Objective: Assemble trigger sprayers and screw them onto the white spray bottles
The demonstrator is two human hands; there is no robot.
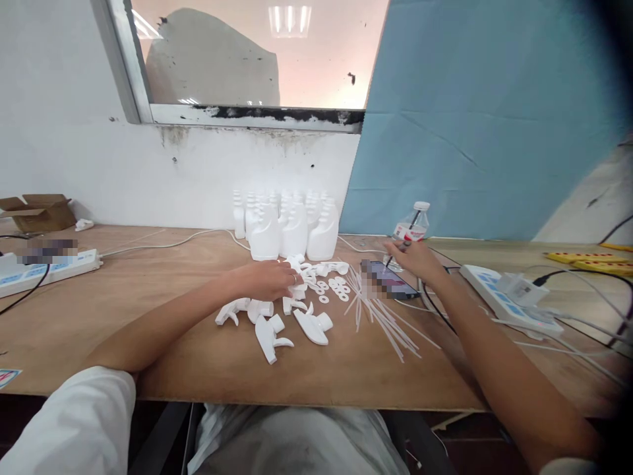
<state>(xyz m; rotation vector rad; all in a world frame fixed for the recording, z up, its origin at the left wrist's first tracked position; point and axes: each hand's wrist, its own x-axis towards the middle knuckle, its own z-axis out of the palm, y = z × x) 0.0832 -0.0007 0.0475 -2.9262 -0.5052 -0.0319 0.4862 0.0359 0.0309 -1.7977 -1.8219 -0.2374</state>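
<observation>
My right hand (414,258) is closed around a slim dark pen (404,245) and holds it slanted, tip down, over the phone (390,280) lying on the table. The phone's screen is partly blurred. On the pile of white trigger sprayer heads (313,326) lies my left hand (271,280), palm down, with loosely stretched fingers and a ring on one of them. Its fingertips touch the sprayer heads and are partly hidden. Small white ring washers (339,288) lie between the pile and a fan of thin white dip tubes (383,316).
White spray bottles (323,232) stand in a group against the wall. Behind the phone is a clear plastic bottle (413,224). Power strips (507,297) with cables lie at right and left. A cardboard box (39,212) stands far left, and yellow parts (593,262) lie far right.
</observation>
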